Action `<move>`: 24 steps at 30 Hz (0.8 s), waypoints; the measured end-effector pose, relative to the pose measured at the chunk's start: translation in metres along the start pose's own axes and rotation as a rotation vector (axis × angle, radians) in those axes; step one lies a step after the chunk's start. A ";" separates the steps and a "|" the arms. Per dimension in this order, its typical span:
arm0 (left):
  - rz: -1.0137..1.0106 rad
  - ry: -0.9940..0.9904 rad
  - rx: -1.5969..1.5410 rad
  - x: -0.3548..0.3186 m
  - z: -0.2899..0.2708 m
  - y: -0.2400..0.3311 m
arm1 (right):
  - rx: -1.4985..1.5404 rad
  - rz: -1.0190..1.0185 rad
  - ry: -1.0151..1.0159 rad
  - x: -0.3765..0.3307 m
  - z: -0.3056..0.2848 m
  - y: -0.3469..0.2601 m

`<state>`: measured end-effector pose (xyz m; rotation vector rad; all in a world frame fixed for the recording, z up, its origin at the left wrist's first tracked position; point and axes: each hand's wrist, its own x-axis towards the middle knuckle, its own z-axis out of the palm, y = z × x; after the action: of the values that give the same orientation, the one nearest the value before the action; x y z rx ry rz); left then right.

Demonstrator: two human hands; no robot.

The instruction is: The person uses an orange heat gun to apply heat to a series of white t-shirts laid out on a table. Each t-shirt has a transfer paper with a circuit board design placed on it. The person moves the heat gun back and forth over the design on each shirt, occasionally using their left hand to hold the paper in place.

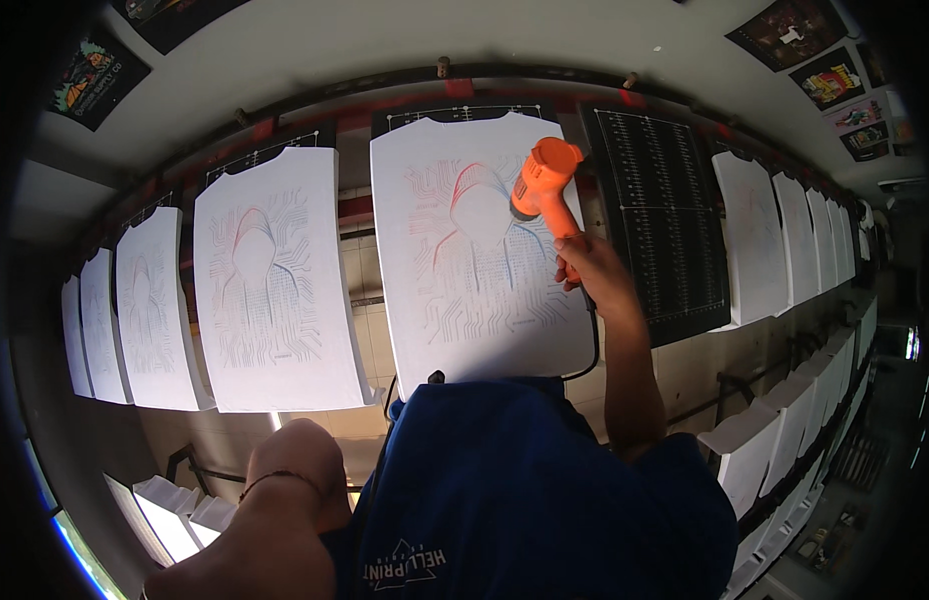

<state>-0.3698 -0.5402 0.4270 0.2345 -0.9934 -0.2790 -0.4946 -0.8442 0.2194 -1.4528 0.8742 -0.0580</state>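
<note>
My right hand (592,268) is closed around the handle of an orange heat gun (548,178). Its dark nozzle points down and left over a white T-shirt (415,340) that lies flat on a black board. The shirt carries a print of a hooded figure (477,225) with circuit-like lines in red and blue. A black cord (596,345) runs down beside the shirt's right edge. At the lower left my left hand (303,445), with a bracelet at its wrist, is low beside my body; its fingers are hidden.
Another printed white T-shirt (305,375) lies on a board to the left, with more beyond it. A bare black board (660,220) with white markings stands to the right. More white shirts (755,240) line the far right, and another row (750,440) hangs behind me.
</note>
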 end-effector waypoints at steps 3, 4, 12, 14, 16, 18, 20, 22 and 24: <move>-0.009 -0.013 -0.034 -0.001 0.000 0.002 | 0.013 0.033 -0.080 -0.010 0.002 -0.005; -0.010 -0.015 -0.041 -0.001 0.000 0.003 | 0.015 0.043 -0.101 -0.013 0.001 -0.006; -0.333 0.205 0.197 -0.051 -0.062 -0.006 | 0.005 -0.009 0.136 -0.029 -0.020 0.012; -0.620 0.288 0.400 -0.096 -0.088 -0.018 | 0.015 0.008 0.103 -0.033 -0.021 0.006; -0.925 0.285 0.266 -0.146 -0.095 -0.036 | 0.048 0.056 0.101 -0.035 -0.027 0.007; -1.224 0.175 0.211 -0.180 -0.085 -0.043 | 0.025 0.044 0.120 -0.042 -0.029 0.006; -1.367 -0.018 0.200 -0.202 -0.079 -0.041 | -0.003 0.001 0.147 -0.047 -0.028 0.013; -1.395 -0.145 0.253 -0.205 -0.079 -0.035 | 0.009 0.036 0.133 -0.049 -0.031 0.014; -1.328 -0.171 0.289 -0.200 -0.083 -0.024 | 0.059 0.074 0.090 -0.052 -0.039 0.013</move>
<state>-0.4057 -0.4903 0.2178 1.1480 -0.9154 -1.3775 -0.5581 -0.8468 0.2373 -1.3698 0.9912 -0.0940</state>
